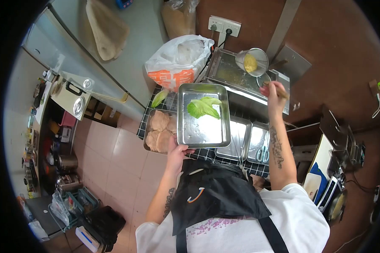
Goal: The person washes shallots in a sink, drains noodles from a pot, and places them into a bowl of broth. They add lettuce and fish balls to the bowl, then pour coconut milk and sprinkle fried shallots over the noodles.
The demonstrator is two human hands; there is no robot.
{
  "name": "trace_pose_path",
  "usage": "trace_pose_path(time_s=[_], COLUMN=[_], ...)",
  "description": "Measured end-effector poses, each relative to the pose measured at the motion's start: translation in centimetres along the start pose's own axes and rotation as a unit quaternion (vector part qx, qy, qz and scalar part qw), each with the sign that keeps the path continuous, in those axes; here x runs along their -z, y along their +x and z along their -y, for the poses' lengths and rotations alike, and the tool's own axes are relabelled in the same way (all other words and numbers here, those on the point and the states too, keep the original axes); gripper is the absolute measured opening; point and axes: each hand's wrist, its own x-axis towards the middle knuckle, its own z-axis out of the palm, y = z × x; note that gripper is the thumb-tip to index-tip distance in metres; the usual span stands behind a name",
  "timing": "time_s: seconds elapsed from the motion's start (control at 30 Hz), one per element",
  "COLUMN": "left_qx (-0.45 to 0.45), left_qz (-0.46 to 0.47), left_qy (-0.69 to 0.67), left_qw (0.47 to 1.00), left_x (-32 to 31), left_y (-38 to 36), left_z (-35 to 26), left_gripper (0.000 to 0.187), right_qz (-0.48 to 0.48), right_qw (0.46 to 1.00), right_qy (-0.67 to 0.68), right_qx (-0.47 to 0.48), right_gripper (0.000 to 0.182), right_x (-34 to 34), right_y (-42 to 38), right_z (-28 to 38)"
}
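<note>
My left hand (pixel 178 152) is closed on the near left edge of a shallow metal tray (pixel 183 114). Green lettuce leaves (pixel 203 107) lie in this tray, and water drops show on its bottom. My right hand (pixel 276 93) is stretched forward and closed round the wooden handle (pixel 283 94) of a round metal strainer (pixel 261 57). Yellow food (pixel 250 63) sits in the strainer, which is over the far part of a metal fryer (pixel 232 69). Left of the held tray, another tray contains several pale, flat meat pieces (pixel 158 128).
A white and orange plastic bag (pixel 179 61) stands beyond the trays, near a wall socket (pixel 224 27). Green-handled scissors (pixel 263 154) lie in a metal tray on the right. A loose lettuce leaf (pixel 159 98) rests on the wire rack. The fridge (pixel 97 71) is at left.
</note>
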Motion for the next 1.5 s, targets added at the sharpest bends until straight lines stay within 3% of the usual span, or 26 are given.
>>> trace_pose_path(time_s=[0.17,0.23,0.3,0.4,0.43,0.5,0.53,0.57,0.63,0.7,0.77,0.9,0.97,1.13,1.27,1.3,1.4,1.5], left_qx=[-0.004,-0.02,-0.015,-0.008,-0.009,-0.022,-0.03,-0.029,-0.042,-0.068,-0.064,-0.053,-0.049,-0.068,-0.074,-0.062,-0.058,-0.055], left_qz=[0.016,0.019,0.016,0.026,0.026,0.049,0.048,0.051,0.082,0.078,0.095,0.119,0.126,0.112,0.047,0.033,-0.036,-0.062], left_qy=[0.025,0.027,0.017,0.002,0.003,-0.03,-0.043,-0.04,-0.058,-0.034,-0.041,-0.054,-0.065,-0.041,-0.012,-0.01,-0.04,-0.045], left_qw=[1.0,0.999,1.0,1.0,1.0,0.998,0.997,0.997,0.994,0.994,0.993,0.99,0.989,0.99,0.996,0.997,0.997,0.996], left_x=[-0.8,-1.9,-2.8,-4.8,-5.5,-6.7,-7.2,-7.7,-8.6,-9.8,-10.4,-10.8,-10.8,-10.0,-6.3,-5.3,-3.2,0.5], left_y=[1.0,1.7,2.8,4.3,5.0,6.0,6.3,6.8,7.2,6.7,6.7,6.6,6.7,5.7,4.1,3.3,0.1,-1.9], left_z=[-0.4,-1.1,-1.8,-4.2,-5.2,-6.8,-7.6,-8.5,-10.4,-12.0,-12.8,-12.9,-12.7,-11.9,-8.6,-7.8,-5.7,-2.6], left_gripper=[0.05,0.052,0.052,0.044,0.044,0.04,0.038,0.038,0.035,0.033,0.033,0.033,0.033,0.041,0.054,0.061,0.064,0.065], right_qz=[0.022,0.052,0.054,0.06,0.059,0.103,0.136,0.132,0.262,0.289,0.241,0.2,0.181,0.125,0.122,0.12,0.161,0.25], right_qw=[0.998,0.995,0.996,0.958,0.958,0.89,0.873,0.873,0.864,0.868,0.733,0.763,0.744,0.869,0.972,0.973,0.96,0.902], right_qy=[-0.006,-0.087,-0.066,-0.177,-0.175,-0.264,-0.272,-0.273,-0.338,-0.327,-0.346,-0.284,-0.277,-0.118,-0.024,-0.024,-0.216,-0.352], right_qx=[-0.051,0.002,0.02,0.217,0.217,0.358,0.382,0.381,0.266,0.235,0.534,0.546,0.581,0.465,0.198,0.197,0.072,0.019], right_gripper=[0.014,0.014,0.011,0.007,0.007,0.01,0.015,0.015,0.026,0.03,0.033,0.04,0.033,0.011,0.017,0.017,0.021,0.025], right_x=[0.5,0.2,-0.4,-0.3,-0.4,-0.3,0.0,0.4,1.3,1.1,0.7,0.3,-0.4,-0.7,0.1,-0.1,-1.3,-3.6], right_y=[-0.1,-0.9,-3.4,-6.1,-6.6,-7.7,-8.0,-7.9,-7.9,-7.4,-6.2,-5.4,-5.0,-3.4,2.8,4.6,9.5,13.5], right_z=[-0.6,1.0,2.4,2.9,3.4,4.6,4.3,4.3,4.8,5.7,5.9,7.4,9.4,10.5,10.7,10.9,9.9,7.0])
